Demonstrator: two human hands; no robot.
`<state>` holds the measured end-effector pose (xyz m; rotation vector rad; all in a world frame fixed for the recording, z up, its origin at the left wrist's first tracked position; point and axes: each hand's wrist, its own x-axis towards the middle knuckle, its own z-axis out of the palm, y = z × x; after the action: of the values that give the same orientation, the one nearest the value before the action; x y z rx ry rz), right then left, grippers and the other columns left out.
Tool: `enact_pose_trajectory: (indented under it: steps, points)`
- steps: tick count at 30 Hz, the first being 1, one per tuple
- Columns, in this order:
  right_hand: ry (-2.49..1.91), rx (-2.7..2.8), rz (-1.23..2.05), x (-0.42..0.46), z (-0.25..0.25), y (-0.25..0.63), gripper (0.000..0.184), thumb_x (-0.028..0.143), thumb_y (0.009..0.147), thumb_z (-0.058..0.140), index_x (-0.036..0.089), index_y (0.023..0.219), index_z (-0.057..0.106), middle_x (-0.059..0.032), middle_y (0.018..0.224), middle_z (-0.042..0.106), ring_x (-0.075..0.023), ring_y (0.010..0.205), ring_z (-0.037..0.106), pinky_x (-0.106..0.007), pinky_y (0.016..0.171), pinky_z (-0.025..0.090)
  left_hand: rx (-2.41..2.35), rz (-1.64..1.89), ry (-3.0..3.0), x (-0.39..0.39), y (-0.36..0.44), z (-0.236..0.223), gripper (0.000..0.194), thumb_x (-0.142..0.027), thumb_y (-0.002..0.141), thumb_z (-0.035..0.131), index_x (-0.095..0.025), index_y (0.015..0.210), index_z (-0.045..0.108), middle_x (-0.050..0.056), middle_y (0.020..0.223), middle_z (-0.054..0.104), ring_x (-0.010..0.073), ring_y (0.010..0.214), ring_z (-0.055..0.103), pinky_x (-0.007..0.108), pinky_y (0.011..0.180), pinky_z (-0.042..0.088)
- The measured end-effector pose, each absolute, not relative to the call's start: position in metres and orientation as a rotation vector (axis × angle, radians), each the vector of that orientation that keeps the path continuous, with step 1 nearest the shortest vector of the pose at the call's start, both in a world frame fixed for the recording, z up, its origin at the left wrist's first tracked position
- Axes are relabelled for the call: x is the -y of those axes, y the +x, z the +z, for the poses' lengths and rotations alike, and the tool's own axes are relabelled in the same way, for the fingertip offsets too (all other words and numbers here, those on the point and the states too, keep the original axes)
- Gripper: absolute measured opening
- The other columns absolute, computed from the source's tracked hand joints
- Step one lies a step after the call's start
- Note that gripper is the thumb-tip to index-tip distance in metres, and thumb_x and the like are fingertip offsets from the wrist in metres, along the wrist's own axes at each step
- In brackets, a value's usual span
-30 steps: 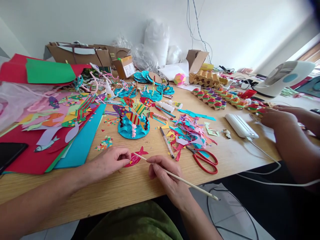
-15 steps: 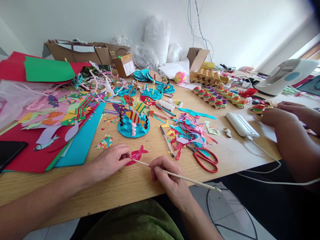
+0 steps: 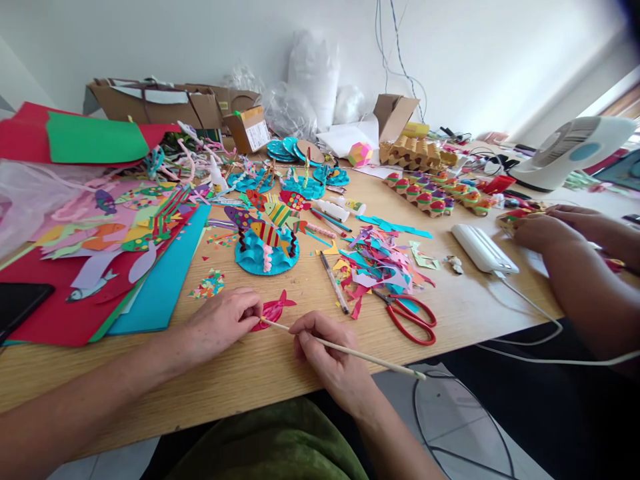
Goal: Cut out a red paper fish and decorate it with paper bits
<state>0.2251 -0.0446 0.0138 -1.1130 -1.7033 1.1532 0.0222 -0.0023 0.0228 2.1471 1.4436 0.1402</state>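
A red paper fish (image 3: 274, 309) with a glossy, streaky body lies on the table in front of me. My left hand (image 3: 227, 318) is closed at its head end, thumb and finger pinched on the paper edge. In my right hand (image 3: 330, 357) is a thin pale wooden stick (image 3: 375, 360), gripped like a pen. The stick's far tip touches the fish by my left fingertips, with a tiny yellow-orange speck there. Behind the fish stands a blue round base (image 3: 245, 261) carrying several decorated paper fish. A pile of tiny paper bits (image 3: 207, 284) lies beyond my left hand.
Red-handled scissors (image 3: 413, 320), a pen (image 3: 334, 281) and a heap of paper scraps (image 3: 377, 260) lie to the right. Coloured sheets (image 3: 180, 267) and a phone (image 3: 23, 307) are at left. A white power bank (image 3: 484, 249) trails a cable; a co-worker's hands (image 3: 555, 230) work at far right.
My right hand has moved slightly left with the stick, whose tip is now closer to my left fingertips. The left hand stays at the fish. The co-worker's hands shifted slightly.
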Motion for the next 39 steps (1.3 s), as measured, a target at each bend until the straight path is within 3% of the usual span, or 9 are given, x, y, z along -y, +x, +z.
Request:
enact_pose_trajectory:
  steps: [13,18,25,39]
  points:
    - [-1.109,1.677,1.164,0.047,0.014,0.227,0.016,0.019,0.082,0.044,0.019,0.076,0.06,0.0023,0.055,0.055,-0.0123,0.051,0.051,-0.022,0.05,0.039,-1.432,0.199,2.201,0.005,0.014,0.018,0.012,-0.016,0.077,0.044,-0.02,0.077,0.055,0.0,0.075,0.058,0.0159,0.069,0.053,0.026,0.061,0.039]
    - [-1.119,1.696,1.154,0.046,0.014,0.226,0.016,0.018,0.082,0.044,0.018,0.077,0.059,0.0024,0.055,0.055,-0.012,0.05,0.05,-0.022,0.05,0.038,-1.317,0.394,2.414,0.02,0.007,0.012,0.022,-0.018,0.088,0.038,-0.019,0.076,0.056,0.002,0.081,0.059,0.0165,0.077,0.056,0.028,0.07,0.044]
    - [-1.132,1.746,1.112,0.046,0.014,0.224,0.016,0.017,0.082,0.043,0.018,0.079,0.059,0.0024,0.057,0.056,-0.0121,0.051,0.049,-0.023,0.051,0.037,-1.153,0.555,2.711,0.036,-0.003,0.003,0.031,-0.016,0.096,0.032,-0.018,0.093,0.063,0.006,0.1,0.066,0.0184,0.096,0.058,0.029,0.084,0.048]
    - [-1.142,1.755,1.106,0.046,0.013,0.222,0.016,0.018,0.082,0.041,0.017,0.078,0.057,0.0021,0.056,0.055,-0.0125,0.05,0.049,-0.023,0.051,0.037,-1.103,0.694,2.877,0.037,0.0,0.001,0.034,-0.018,0.099,0.029,-0.016,0.095,0.063,0.006,0.095,0.067,0.0172,0.09,0.061,0.029,0.079,0.054]
